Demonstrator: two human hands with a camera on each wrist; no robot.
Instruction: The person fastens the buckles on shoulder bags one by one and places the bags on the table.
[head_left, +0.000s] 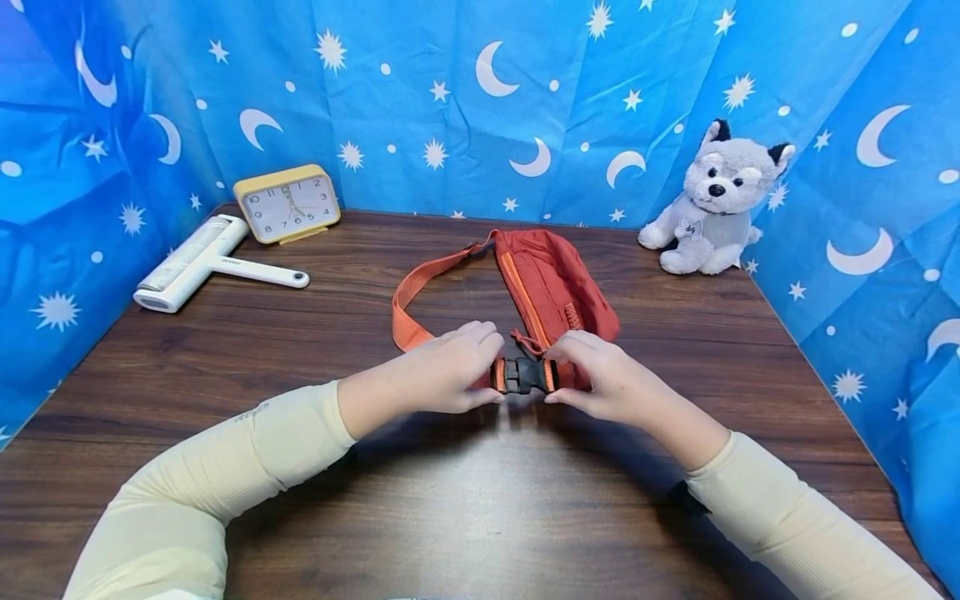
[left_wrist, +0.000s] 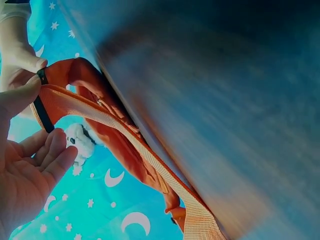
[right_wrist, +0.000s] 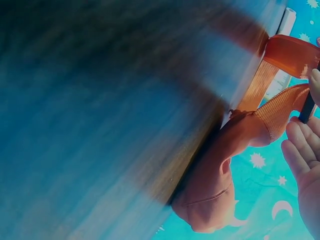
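A black side-release buckle [head_left: 525,376] is held up over the table in the head view, its two parts meeting end to end. My left hand [head_left: 455,371] pinches its left end between thumb and fingers, where the orange strap [head_left: 411,308] loops through. At the right end, my right hand [head_left: 611,379] pinches the other part. Behind the hands lies a rust-red waist bag [head_left: 557,279] with an orange zipper. In the left wrist view the strap [left_wrist: 150,150] runs from the buckle's dark edge [left_wrist: 44,112]. The right wrist view shows the bag [right_wrist: 210,195] hanging close by the tabletop.
At the back left stand a yellow alarm clock [head_left: 288,204] and a white lint roller [head_left: 198,262]. A grey plush dog [head_left: 716,200] sits at the back right. A blue curtain with moons and stars [head_left: 450,108] surrounds the dark wooden table [head_left: 480,517].
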